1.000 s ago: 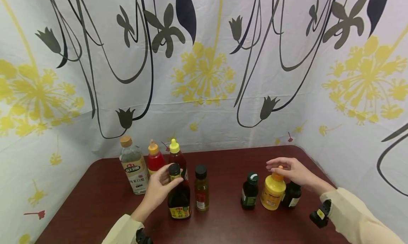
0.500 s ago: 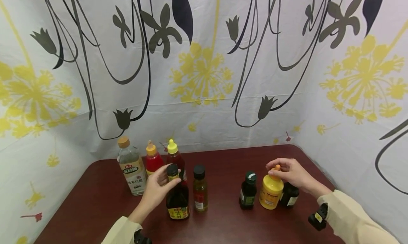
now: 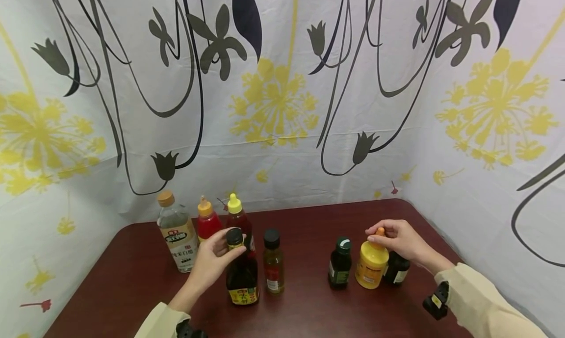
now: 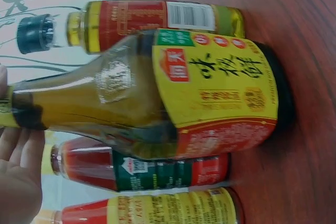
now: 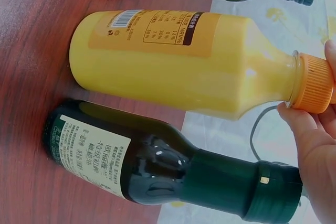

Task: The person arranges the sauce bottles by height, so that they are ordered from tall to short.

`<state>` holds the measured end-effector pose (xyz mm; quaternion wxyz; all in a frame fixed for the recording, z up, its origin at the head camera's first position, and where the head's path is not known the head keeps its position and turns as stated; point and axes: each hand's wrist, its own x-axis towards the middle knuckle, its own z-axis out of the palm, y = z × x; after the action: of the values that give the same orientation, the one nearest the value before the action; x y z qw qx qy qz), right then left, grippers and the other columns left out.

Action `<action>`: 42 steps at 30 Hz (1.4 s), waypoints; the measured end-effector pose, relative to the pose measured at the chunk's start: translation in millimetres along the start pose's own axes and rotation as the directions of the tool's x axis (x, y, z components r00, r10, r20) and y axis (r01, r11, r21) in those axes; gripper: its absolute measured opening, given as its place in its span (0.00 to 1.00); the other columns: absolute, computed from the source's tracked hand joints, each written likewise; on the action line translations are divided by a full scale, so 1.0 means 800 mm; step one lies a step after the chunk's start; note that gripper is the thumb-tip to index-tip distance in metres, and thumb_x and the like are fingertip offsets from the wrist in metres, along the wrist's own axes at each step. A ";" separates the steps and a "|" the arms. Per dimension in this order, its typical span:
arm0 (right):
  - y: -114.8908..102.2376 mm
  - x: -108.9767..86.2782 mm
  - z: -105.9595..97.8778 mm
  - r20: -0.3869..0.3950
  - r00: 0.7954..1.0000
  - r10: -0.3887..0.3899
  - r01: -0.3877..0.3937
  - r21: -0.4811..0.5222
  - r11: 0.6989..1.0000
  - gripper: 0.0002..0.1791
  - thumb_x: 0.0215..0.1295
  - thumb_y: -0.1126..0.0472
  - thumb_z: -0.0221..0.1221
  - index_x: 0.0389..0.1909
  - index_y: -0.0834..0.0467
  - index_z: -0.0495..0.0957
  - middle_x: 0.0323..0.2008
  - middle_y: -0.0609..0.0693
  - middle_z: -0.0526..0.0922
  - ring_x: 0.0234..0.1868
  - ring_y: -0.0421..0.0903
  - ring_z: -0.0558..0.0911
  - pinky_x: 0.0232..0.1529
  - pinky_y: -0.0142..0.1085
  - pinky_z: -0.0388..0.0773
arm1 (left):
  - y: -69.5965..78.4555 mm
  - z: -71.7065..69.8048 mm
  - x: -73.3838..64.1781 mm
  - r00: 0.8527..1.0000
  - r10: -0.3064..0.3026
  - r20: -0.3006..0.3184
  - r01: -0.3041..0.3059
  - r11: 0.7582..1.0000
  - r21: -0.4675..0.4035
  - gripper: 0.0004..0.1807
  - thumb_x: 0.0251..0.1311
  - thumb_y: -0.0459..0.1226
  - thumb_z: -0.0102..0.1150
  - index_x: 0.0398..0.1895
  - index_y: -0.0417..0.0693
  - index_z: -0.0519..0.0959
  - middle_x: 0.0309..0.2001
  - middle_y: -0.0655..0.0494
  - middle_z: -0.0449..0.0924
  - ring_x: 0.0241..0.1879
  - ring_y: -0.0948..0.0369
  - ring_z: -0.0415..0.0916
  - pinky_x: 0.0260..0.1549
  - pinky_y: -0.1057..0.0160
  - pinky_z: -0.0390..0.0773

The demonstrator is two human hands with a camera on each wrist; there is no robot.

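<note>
My left hand (image 3: pixel 212 259) grips the neck of a dark soy sauce bottle (image 3: pixel 242 281) with a black cap and yellow label. It stands on the table, and the left wrist view shows fingers around its neck. On the right, my right hand (image 3: pixel 403 240) pinches the orange cap of a yellow squeeze bottle (image 5: pixel 173 61), thumb and fingers on either side. That bottle is upright. A dark green olive oil bottle (image 3: pixel 340 267) stands left of it, and another dark bottle (image 5: pixel 142 153) is close on its right, partly hidden by the hand in the head view.
Beside the soy sauce is a black-capped oil bottle (image 3: pixel 274 267). Behind the left hand stand a clear vinegar bottle (image 3: pixel 180 240), a red squeeze bottle (image 3: pixel 208 224) and a yellow-capped dark red bottle (image 3: pixel 238 220). A patterned curtain (image 3: pixel 282 171) borders the dark red table (image 3: pixel 304 308).
The head view has swung slightly to the right, so everything appears a little further left. Both hands stay at the same bottles, which keep their places among the others.
</note>
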<state>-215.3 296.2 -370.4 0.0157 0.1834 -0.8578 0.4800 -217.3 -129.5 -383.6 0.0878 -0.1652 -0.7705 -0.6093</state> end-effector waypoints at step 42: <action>0.000 -0.001 -0.002 0.024 0.999 -0.037 0.038 -0.035 0.999 0.11 0.59 0.60 0.56 0.38 0.64 0.76 0.39 0.61 0.78 0.30 0.45 0.79 0.24 0.39 0.78 | 0.035 0.025 0.055 0.988 0.136 -0.067 -0.122 0.977 0.173 0.24 0.45 0.38 0.66 0.48 0.42 0.76 0.42 0.47 0.79 0.39 0.57 0.78 0.38 0.62 0.77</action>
<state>-214.5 297.8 -369.5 0.0178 0.2049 -0.8627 0.4620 -246.8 -98.3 -348.0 0.1710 -0.1827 -0.8028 -0.5412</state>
